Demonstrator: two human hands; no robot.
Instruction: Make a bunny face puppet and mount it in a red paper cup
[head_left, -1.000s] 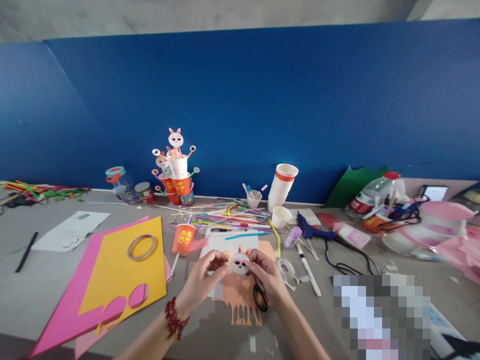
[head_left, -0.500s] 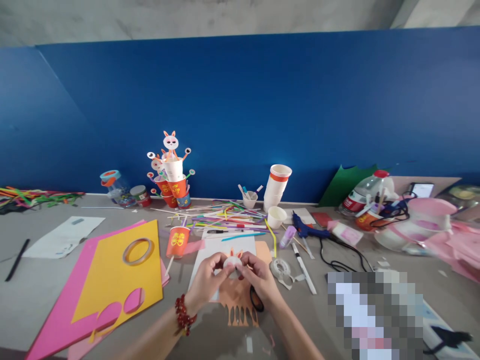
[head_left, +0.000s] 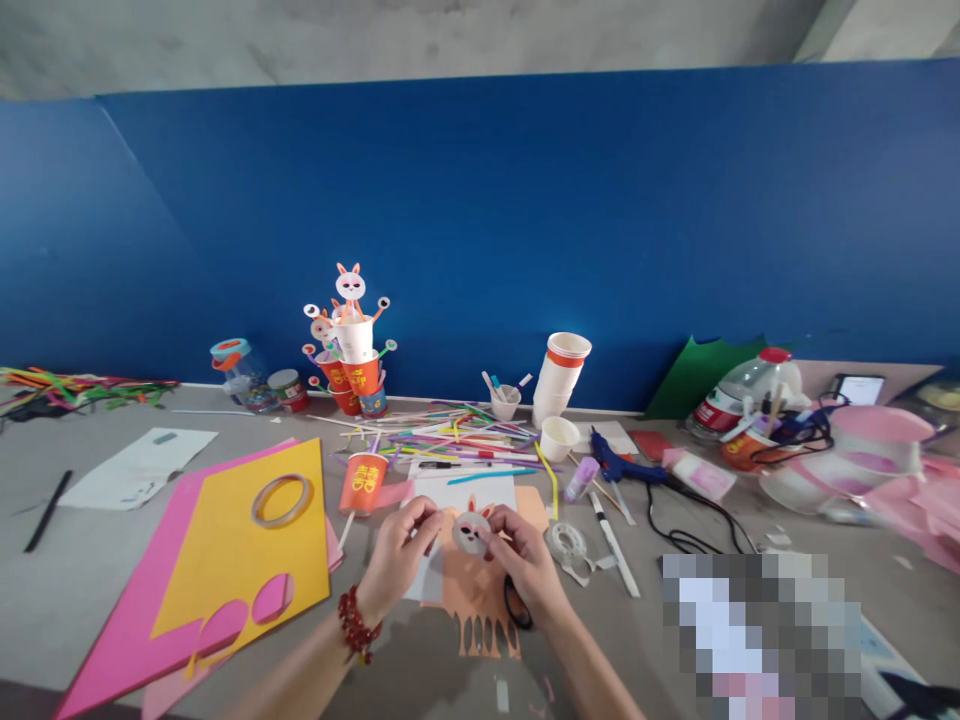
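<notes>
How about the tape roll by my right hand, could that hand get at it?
Probably yes. The tape roll lies close beside the right hand with nothing evident in between, though that hand's fingers pinch the paper rabbit face, which may need releasing first.

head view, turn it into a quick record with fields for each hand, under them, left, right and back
right hand: pinches white paper disc with rabbit face and orange ears
left hand: beside the disc, apart from it; grip unclear
under hands: peach paper sheet with fringed edge
left side: yellow sheet over pink sheet, grey ring on top
right side: blue glue gun
back: leaning stack of white paper cups
</notes>
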